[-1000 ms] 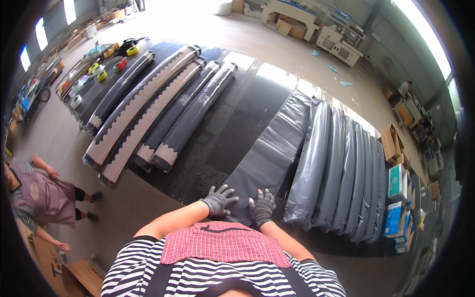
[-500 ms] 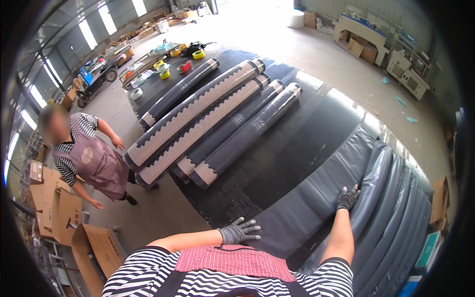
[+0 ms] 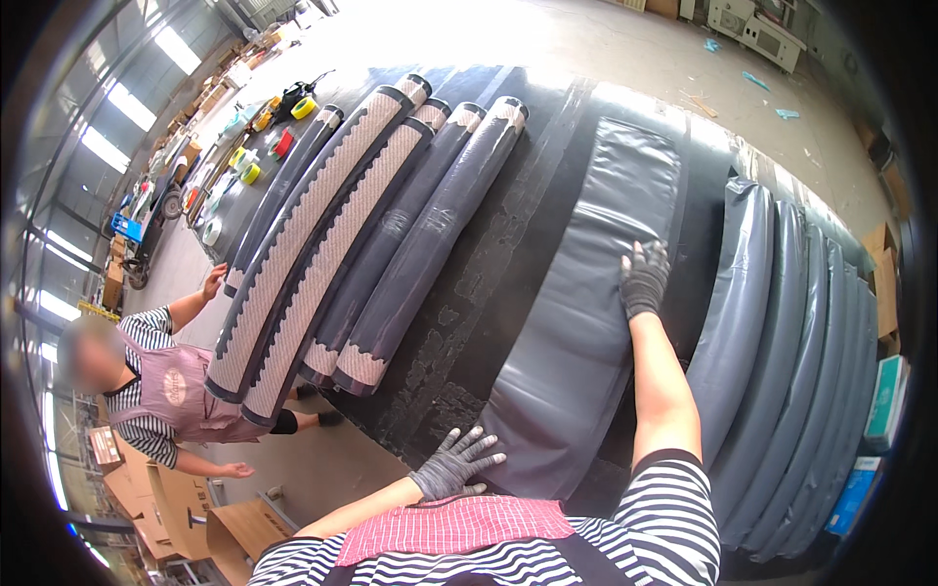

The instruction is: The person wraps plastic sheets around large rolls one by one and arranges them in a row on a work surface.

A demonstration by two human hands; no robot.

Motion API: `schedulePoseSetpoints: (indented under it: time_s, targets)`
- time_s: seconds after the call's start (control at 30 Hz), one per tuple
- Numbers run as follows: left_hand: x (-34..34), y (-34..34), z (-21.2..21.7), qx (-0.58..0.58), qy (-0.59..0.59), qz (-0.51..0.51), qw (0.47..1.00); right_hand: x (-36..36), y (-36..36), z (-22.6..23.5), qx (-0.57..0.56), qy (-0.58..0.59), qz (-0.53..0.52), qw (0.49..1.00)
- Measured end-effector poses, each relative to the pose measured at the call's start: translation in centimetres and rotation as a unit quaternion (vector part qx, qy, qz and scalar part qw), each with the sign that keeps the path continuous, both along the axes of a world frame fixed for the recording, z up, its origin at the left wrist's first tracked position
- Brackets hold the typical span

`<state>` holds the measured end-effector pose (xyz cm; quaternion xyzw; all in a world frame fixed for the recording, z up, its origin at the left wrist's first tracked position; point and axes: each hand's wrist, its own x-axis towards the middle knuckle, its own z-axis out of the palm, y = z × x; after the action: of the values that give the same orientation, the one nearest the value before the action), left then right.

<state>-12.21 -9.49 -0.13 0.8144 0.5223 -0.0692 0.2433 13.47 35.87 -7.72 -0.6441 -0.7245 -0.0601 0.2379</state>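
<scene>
A long dark grey plastic sleeve (image 3: 562, 322) lies flat on the black table (image 3: 440, 376). My left hand (image 3: 456, 465), in a grey glove with pale fingertips, rests with fingers spread on the sleeve's near left end. Farther up, my right hand (image 3: 645, 280), gloved the same way, lies open on the sleeve's right edge. To the right is a stack of similar grey sleeves (image 3: 738, 313), overlapping one another. Left of the flat sleeve lie several rolled mats with dark and beige patterns, the nearest being a plastic-wrapped roll (image 3: 435, 244).
A person in a mauve apron (image 3: 176, 391) stands at the table's left side, one hand near the rolls. Tape rolls (image 3: 251, 174) sit at the far left. Cardboard boxes (image 3: 176, 508) stand at lower left; a teal box (image 3: 887, 400) is at the right.
The flat sleeve has shifted left, apart from the stack, and both hands have come with it. My view has turned. The other person now reaches one hand up to the rolls.
</scene>
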Motion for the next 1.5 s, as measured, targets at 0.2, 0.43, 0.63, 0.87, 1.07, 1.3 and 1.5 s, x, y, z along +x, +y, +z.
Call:
schedulePoseSetpoints:
  time_s: [0.2,0.43,0.63,0.87,1.07,1.3,1.5]
  targets:
    - [-2.7,1.9,0.3,0.014,0.053,0.092,0.994,-9.4,5.6,0.6,-0.083,0.016,0.015,0.996]
    - [-3.9,3.9,0.8,0.042,0.025,0.143,0.988,-12.0,9.5,0.5,-0.086,0.013,0.006,0.996]
    - [-5.6,5.1,-0.7,0.04,0.025,0.132,0.99,-13.9,9.6,1.4,-0.102,0.009,-0.028,0.994]
    - [-6.2,3.9,-1.2,0.046,0.009,0.145,0.988,-11.5,12.0,-1.0,-0.111,0.119,0.084,0.983]
    - [-6.5,3.7,-2.1,0.042,-0.005,0.151,0.988,-6.8,-5.3,1.6,-0.02,0.271,0.17,0.947]
    - [-7.5,0.6,-2.6,0.06,-0.052,0.12,0.99,-7.5,-35.8,1.1,-0.127,0.353,0.206,0.904]
    - [-10.1,2.1,0.1,-0.01,-0.06,0.057,0.997,-7.9,-36.2,4.3,-0.111,0.154,0.219,0.957]
